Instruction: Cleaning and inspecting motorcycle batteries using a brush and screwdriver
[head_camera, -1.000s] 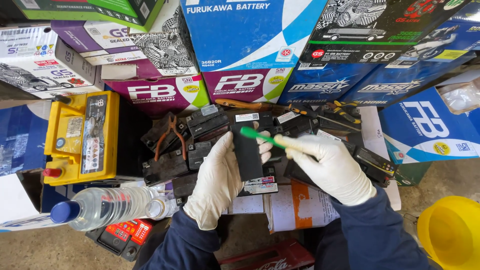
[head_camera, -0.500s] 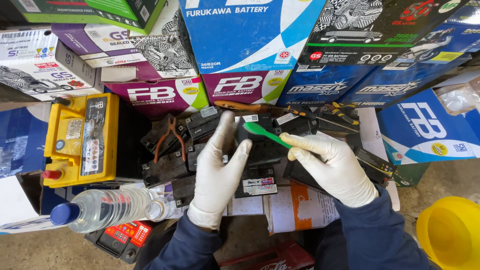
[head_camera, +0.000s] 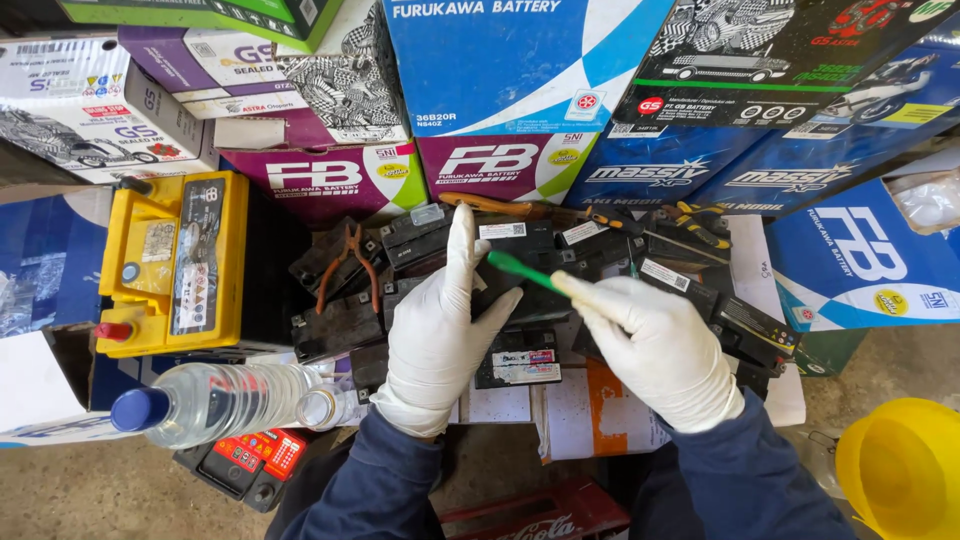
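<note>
My left hand (head_camera: 435, 335), in a white glove, lies flat with fingers stretched out on a small black battery (head_camera: 530, 300), the thumb across its face. That battery sits among several other worn black batteries (head_camera: 345, 325). My right hand (head_camera: 655, 345), also gloved, is closed on a green-handled screwdriver (head_camera: 520, 268). The handle end points up and left over the black battery, close to my left thumb. The tool's tip is hidden inside my fist.
A yellow battery (head_camera: 175, 260) stands at left, with a blue-capped plastic bottle (head_camera: 210, 400) lying below it. Orange-handled pliers (head_camera: 350, 265) and yellow-handled pliers (head_camera: 700, 220) rest on the batteries. Stacked battery boxes (head_camera: 510, 80) wall off the back. A yellow funnel (head_camera: 900, 470) sits at lower right.
My left hand was gripping the black battery upright; it has laid it down and spread flat over it. The screwdriver in my right hand stayed almost in place.
</note>
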